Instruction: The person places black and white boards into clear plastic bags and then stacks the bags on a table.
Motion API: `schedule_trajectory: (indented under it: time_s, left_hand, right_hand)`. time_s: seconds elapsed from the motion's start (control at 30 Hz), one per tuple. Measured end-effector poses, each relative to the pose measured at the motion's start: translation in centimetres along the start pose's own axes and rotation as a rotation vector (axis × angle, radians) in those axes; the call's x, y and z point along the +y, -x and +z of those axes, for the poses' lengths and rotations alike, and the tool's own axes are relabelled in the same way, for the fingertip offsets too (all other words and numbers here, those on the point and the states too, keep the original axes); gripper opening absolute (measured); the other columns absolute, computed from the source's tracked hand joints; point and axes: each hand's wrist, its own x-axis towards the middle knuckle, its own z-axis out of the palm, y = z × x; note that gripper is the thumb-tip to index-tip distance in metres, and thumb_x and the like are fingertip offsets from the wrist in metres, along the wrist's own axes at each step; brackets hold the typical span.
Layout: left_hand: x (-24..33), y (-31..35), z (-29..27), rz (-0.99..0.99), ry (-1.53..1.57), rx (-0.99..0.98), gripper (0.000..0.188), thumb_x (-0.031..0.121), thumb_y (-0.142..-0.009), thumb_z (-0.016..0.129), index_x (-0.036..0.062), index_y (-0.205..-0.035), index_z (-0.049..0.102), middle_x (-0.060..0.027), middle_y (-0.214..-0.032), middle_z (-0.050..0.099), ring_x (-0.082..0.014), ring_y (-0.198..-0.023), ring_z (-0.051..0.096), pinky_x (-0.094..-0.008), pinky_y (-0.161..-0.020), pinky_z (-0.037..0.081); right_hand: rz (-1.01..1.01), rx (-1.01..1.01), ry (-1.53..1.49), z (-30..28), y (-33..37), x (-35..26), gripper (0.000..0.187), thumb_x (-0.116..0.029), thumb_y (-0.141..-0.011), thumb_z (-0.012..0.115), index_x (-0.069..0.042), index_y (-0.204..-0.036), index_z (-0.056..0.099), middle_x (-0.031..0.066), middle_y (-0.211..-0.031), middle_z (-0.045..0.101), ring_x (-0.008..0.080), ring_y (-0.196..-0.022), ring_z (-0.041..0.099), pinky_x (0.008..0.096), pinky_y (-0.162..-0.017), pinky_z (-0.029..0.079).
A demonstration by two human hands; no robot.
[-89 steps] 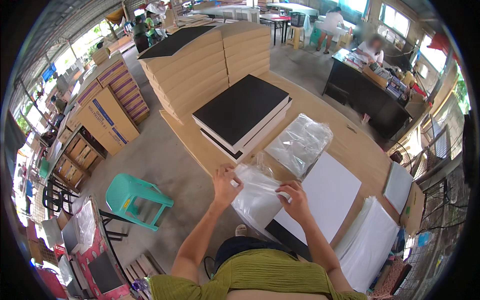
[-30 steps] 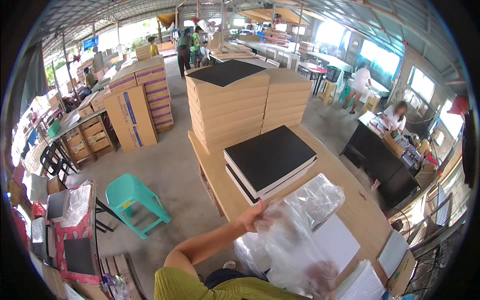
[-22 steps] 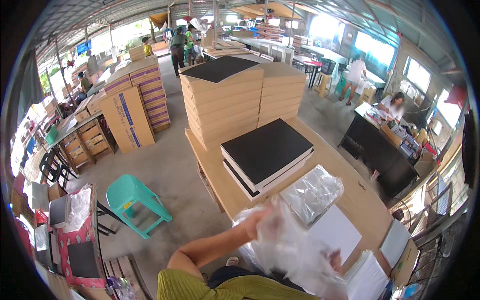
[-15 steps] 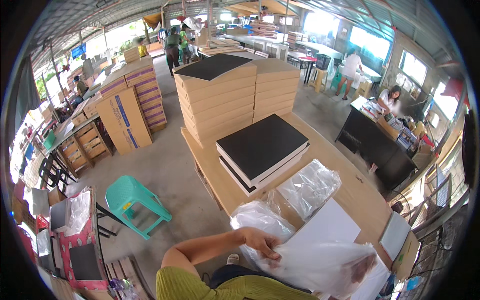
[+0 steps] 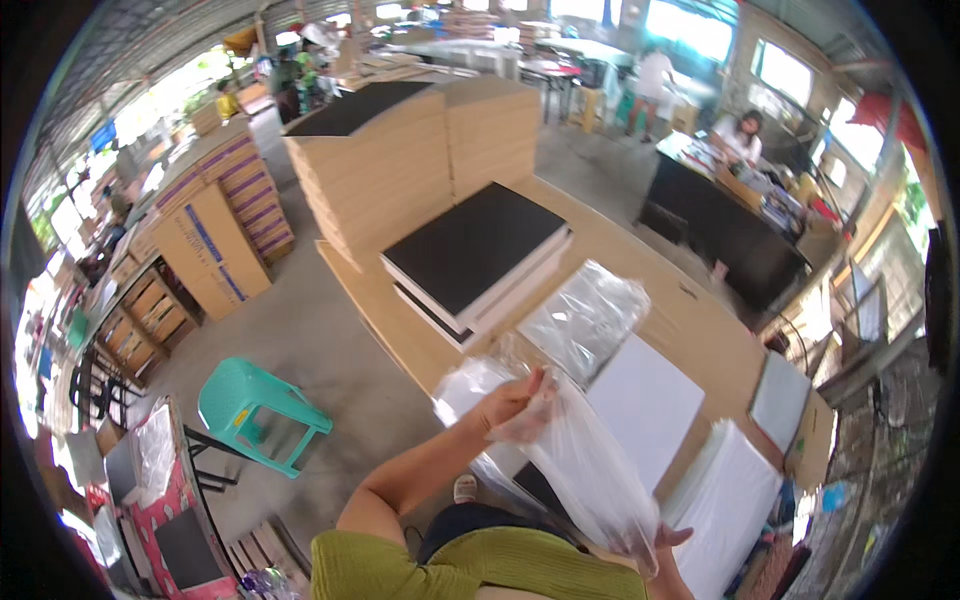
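My left hand (image 5: 515, 402) is closed on one end of a clear plastic bag (image 5: 592, 462), raised above the near part of the table. The bag stretches down to the right, to my right hand (image 5: 672, 548), whose fingers are spread against its lower end; part of that hand is behind the film. Beneath the bag, the edge of a black board (image 5: 540, 488) shows. A white sheet (image 5: 648, 405) lies just beyond the bag. Right of it is a pile of flat translucent plastic (image 5: 728, 505). A crinkled clear plastic pack (image 5: 588, 318) sits farther off.
Black-topped white boards (image 5: 480, 245) are stacked on the brown table (image 5: 690, 310). Tall brown-wrapped stacks (image 5: 375, 185) stand behind. A green stool (image 5: 262, 408) is on the floor at left. A person (image 5: 738, 135) sits at a black desk (image 5: 715, 225); others are farther back.
My left hand has risen, drawing the bag up into a diagonal stretch. My right hand, earlier seen through the film, now shows its fingers outside it. The whole view has shifted.
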Motion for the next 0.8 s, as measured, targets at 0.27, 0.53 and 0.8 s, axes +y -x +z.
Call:
schedule_trajectory:
  time_s: [0.27,0.53,0.8]
  left_hand:
    - [-4.8,0.4,-5.5,-0.387,-0.459,0.311,0.023,0.028,-0.088,0.057,0.0057,-0.086,0.06,-0.0025,-0.065,0.056,-0.0159,-0.05,0.05,-0.0265,-0.047,0.039]
    - [-13.5,2.1,-10.8,0.036,-1.871,0.684,0.045,0.024,-0.079,0.066,0.0034,-0.118,0.054,-0.0236,-0.1,0.057,-0.0379,-0.107,0.044,-0.0424,-0.085,0.043]
    - [-13.1,2.3,-8.7,-0.173,-1.947,0.365,0.048,0.005,-0.073,0.055,-0.0077,-0.119,0.05,-0.0277,-0.115,0.05,-0.042,-0.117,0.032,-0.0428,-0.095,0.039]
  right_hand:
    - [-0.354,0.938,0.045,-0.2,4.5,-0.1,0.032,-0.028,-0.076,0.062,0.002,-0.086,0.061,0.0152,-0.076,0.062,0.025,-0.064,0.058,0.0394,-0.056,0.053]
    - [-0.216,1.587,1.366,-6.3,4.0,7.5,0.028,-0.007,-0.069,0.059,0.006,-0.094,0.06,0.0148,-0.079,0.056,0.0269,-0.072,0.054,0.0356,-0.067,0.045]
    - [-0.097,1.523,1.565,-7.4,5.0,8.7,0.035,-0.006,-0.07,0.053,0.005,-0.102,0.065,0.0224,-0.086,0.056,0.0338,-0.081,0.056,0.0382,-0.076,0.044]
